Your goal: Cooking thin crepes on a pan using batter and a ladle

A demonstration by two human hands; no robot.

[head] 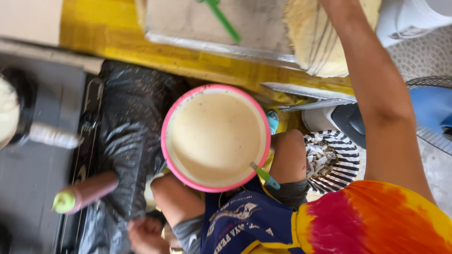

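A pink-rimmed bowl of pale batter (215,138) sits at centre frame between the person's knees, a teal-handled utensil (265,176) leaning on its lower right rim. The right arm (376,99) reaches to the upper right — its hand is cut off, grip unknowable. The left hand (143,235), lower left, is curled loosely, holding nothing visible.

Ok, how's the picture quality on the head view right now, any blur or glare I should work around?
Head view: daylight is bright and even, with the white fan base at top right nearly washed out; the pink bowl of batter at centre reads fairly sharp; the left edge is motion-smeared, so the green-capped bottle looks soft; the raised arm runs out of frame, its hand unseen.
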